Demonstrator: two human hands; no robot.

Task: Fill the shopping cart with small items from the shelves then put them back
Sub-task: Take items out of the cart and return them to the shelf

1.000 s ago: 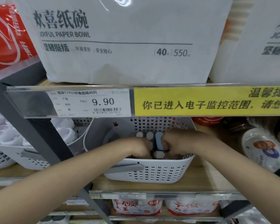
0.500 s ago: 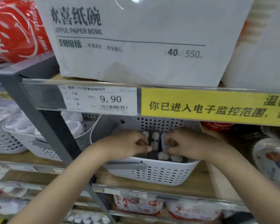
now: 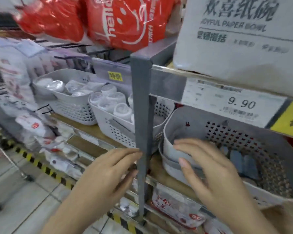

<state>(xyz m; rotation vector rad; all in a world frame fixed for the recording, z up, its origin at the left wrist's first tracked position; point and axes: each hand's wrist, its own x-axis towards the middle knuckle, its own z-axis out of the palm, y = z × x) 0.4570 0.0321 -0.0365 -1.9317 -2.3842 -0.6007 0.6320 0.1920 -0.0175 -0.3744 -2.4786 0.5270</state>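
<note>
A white perforated basket sits on the wooden shelf at the right, with small blue and grey items lying inside. My right hand hovers in front of the basket's near left corner, fingers straight and spread, holding nothing. Left of the grey shelf post, my left hand is in the air with loose straight fingers, also holding nothing. No shopping cart is in view.
A grey upright post stands between my hands. Two more white baskets of wrapped white cups sit on the shelf to the left. A large paper bowl pack and red bags fill the top shelf. Yellow-black tape edges the tiled floor.
Both hands have come out of the basket and let go of the small items, which stay inside. My head has turned left, so the shelf slid right in view.
</note>
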